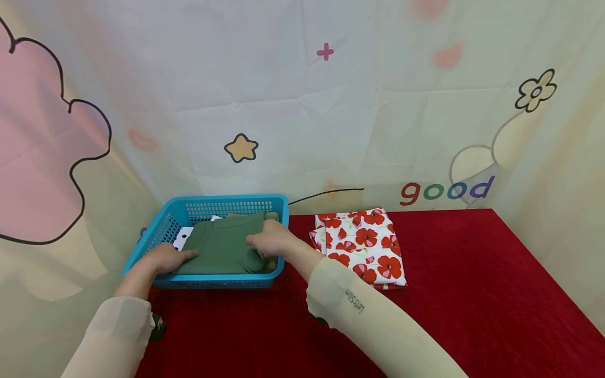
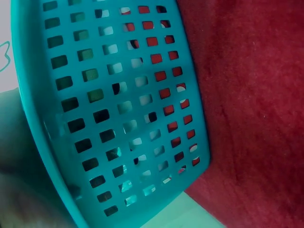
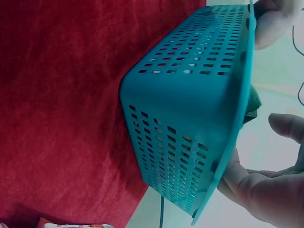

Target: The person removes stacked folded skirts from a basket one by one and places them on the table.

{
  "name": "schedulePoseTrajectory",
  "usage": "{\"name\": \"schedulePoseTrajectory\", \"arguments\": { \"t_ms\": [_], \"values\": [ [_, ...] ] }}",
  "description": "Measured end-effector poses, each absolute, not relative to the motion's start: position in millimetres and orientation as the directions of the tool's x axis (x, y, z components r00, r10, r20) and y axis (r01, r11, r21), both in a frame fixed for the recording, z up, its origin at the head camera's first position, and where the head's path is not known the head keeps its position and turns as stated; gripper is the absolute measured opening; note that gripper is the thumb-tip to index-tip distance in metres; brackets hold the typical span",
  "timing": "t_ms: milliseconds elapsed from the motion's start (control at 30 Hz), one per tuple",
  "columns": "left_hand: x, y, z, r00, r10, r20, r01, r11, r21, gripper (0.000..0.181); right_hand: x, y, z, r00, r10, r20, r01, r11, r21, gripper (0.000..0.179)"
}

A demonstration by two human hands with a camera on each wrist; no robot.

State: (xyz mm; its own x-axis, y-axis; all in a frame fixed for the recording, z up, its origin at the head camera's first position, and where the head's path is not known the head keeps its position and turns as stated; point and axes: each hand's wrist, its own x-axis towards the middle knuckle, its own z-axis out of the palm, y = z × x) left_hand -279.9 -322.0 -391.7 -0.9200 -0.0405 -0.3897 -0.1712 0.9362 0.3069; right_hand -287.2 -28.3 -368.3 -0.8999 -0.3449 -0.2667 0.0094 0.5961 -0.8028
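A folded dark green garment (image 1: 222, 244) lies on top inside a blue plastic basket (image 1: 212, 278). My left hand (image 1: 165, 258) reaches over the basket's front left and rests on the garment's left edge, its thumb pointing right. At the right side, my right hand (image 1: 273, 239) touches the garment near its right edge. In the right wrist view, the right thumb (image 3: 285, 127) stands apart from the fingers, which reach past the basket rim (image 3: 244, 90). White cloth with black dots (image 1: 181, 237) shows beside the green garment. The left fingertips are partly hidden.
A folded white cloth with red poppies (image 1: 364, 244) lies right of the basket on the red table cover (image 1: 454, 273). A printed curtain (image 1: 302, 131) hangs behind the table. A small dark object (image 1: 157, 328) shows by the left sleeve.
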Motion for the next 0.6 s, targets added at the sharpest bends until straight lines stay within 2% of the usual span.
{"name": "schedulePoseTrajectory", "arguments": {
  "t_ms": [300,600],
  "values": [
    [-280,-321,-390,-0.931,-0.010,-0.365,-0.155,0.916,0.370,0.089,-286,-42,-378,-0.924,-0.328,-0.196,-0.064,0.639,-0.767,0.069],
    [-281,-322,-390,-0.939,0.003,-0.344,-0.163,0.877,0.451,0.084,-292,-43,-385,-0.926,-0.303,-0.226,0.053,0.489,-0.871,0.075]
  ]
}}
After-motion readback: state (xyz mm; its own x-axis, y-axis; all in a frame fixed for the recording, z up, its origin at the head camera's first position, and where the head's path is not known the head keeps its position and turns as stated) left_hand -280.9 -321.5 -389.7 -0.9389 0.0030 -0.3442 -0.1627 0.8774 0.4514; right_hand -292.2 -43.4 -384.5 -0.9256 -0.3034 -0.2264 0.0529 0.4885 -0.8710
